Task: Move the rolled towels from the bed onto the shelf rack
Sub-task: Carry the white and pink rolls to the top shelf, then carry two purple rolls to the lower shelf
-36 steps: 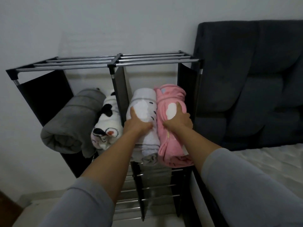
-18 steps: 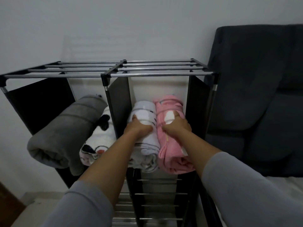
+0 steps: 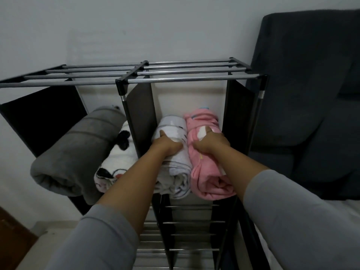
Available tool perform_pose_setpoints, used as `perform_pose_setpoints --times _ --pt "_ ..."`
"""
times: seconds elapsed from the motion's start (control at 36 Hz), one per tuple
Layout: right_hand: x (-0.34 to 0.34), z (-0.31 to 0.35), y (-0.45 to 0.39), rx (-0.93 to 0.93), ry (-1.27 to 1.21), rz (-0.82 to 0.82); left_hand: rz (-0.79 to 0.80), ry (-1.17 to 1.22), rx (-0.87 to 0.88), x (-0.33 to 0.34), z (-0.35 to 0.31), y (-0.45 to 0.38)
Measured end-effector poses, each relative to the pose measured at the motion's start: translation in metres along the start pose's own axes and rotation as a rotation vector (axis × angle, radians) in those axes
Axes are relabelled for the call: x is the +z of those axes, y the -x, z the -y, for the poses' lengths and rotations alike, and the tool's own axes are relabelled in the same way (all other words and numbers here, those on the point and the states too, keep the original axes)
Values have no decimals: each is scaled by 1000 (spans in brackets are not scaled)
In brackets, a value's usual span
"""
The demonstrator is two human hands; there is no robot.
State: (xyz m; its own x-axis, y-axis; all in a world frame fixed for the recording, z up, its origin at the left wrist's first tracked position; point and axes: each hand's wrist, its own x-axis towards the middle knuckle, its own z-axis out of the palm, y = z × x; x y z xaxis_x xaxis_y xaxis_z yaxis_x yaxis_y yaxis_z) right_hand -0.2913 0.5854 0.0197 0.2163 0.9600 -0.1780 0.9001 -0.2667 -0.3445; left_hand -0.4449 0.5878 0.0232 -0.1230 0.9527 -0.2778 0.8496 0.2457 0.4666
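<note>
The shelf rack (image 3: 175,81) of black posts and grey bars stands against the wall. In its right compartment two rolled towels lie side by side: a white one (image 3: 176,172) and a pink one (image 3: 208,180). My left hand (image 3: 165,146) grips the white roll from above. On the pink roll my right hand (image 3: 211,143) is closed the same way. Both rolls stick out over the shelf's front edge. The left compartment holds a grey rolled towel (image 3: 78,149) and a white-and-black panda-print roll (image 3: 116,158).
A dark padded headboard (image 3: 307,94) stands right of the rack, with a strip of the white bed (image 3: 335,217) below it. Lower rack shelves (image 3: 187,223) of bars show beneath the towels. A brown wooden edge (image 3: 11,236) is at the bottom left.
The two rolls have slid deeper into the right compartment with both hands on them. The view has shifted closer and lower over the rack.
</note>
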Motion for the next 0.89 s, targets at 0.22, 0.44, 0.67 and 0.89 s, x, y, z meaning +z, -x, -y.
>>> perform_pose_setpoints --times 0.22,0.44,0.67,0.89 --pt "1 0 37 71 -27 -93 -78 47 105 1 8 23" --pt "18 -5 102 99 -217 -271 -194 176 317 10 27 78" --pt "53 -21 187 129 -518 -472 -196 572 309 22 64 150" --pt "88 -68 267 298 -558 -506 -50 571 306 67 82 212"
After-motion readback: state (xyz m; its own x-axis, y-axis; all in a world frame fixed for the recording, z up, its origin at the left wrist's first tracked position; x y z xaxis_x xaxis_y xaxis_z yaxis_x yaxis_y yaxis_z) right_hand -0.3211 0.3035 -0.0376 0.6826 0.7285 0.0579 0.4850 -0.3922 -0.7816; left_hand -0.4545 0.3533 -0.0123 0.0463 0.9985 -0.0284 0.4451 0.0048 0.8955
